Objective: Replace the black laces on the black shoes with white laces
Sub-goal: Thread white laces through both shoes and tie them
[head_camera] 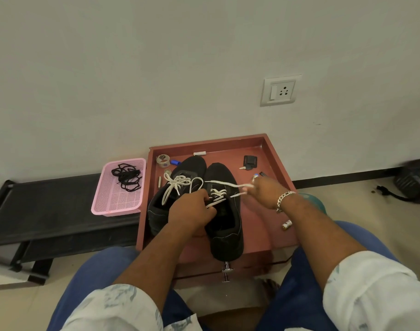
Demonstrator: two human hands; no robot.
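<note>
Looking down from the head view, two black shoes sit side by side in a red tray [273, 149], toes toward the wall and heels toward the person. The left shoe [170, 187] already carries a tied white bow, and the black laces [126, 176] lie in a pink basket [101, 206]. On the right shoe [225, 225], the left hand [192, 211] curls round the white lace [218, 199] at the eyelets, probably to steady it, while the right hand [263, 192] pinches both ends and draws them sideways, likely tightening.
</note>
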